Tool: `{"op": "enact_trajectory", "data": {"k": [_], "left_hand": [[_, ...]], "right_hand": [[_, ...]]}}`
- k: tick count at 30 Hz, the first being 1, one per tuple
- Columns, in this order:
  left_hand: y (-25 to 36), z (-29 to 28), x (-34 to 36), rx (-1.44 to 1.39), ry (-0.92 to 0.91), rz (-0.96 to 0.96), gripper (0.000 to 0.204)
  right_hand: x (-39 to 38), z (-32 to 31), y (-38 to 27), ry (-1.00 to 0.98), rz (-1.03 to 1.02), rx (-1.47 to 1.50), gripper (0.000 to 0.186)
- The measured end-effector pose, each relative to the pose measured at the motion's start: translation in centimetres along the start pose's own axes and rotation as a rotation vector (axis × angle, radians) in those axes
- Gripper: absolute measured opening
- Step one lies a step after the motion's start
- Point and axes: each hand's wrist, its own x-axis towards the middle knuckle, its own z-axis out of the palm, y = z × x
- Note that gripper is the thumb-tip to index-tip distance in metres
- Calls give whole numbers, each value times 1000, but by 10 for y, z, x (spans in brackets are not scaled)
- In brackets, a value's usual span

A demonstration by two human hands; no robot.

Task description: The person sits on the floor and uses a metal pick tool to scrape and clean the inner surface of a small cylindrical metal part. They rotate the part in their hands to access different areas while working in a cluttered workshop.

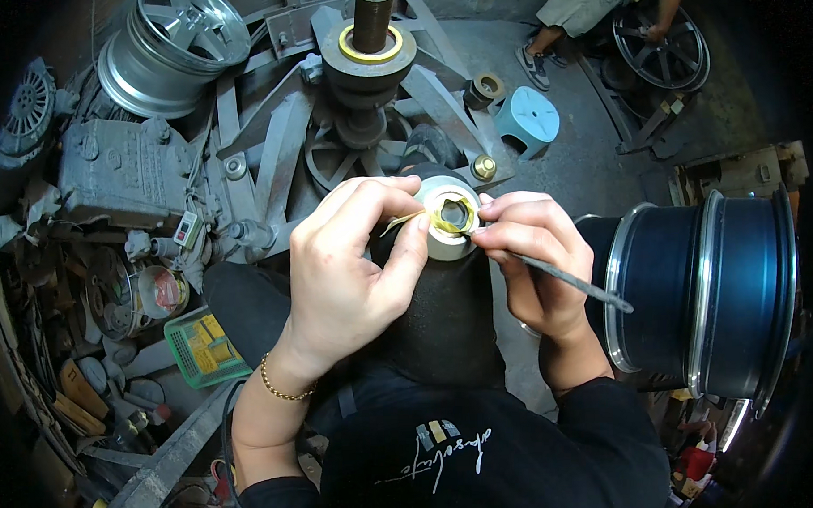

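A pale round ring [446, 247] with a hole in its middle sits over my dark-trousered leg, in front of my chest. Ragged yellow film [466, 218] lines part of the hole. With thumb and forefinger, my left hand [357, 256] pinches a thin yellow strip [402, 222] at the ring's left side. My right hand [541, 249] grips a slender dark metal tool [587, 289] like a pen. The tool's rounded end sticks out to the lower right, while its other end meets the ring's right side; the fingers partly hide that tip.
Ahead stands a metal frame with a threaded post [373, 27]. Blue wheel rims [658, 290] are at my right, a silver rim [154, 75] at the far left. A blue stool [529, 122] and a green basket [184, 351] stand nearby. Another person's hand [657, 32] touches a dark wheel.
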Motion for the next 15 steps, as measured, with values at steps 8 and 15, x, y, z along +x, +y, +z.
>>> {"op": "enact_trajectory", "data": {"k": [8, 15], "left_hand": [[-11, -2, -5, -138, -67, -52, 43], [-21, -5, 1, -116, -195, 93, 85]], "right_hand": [[-4, -6, 12, 4, 23, 168, 22], [-6, -1, 10, 33, 7, 212, 19]]}}
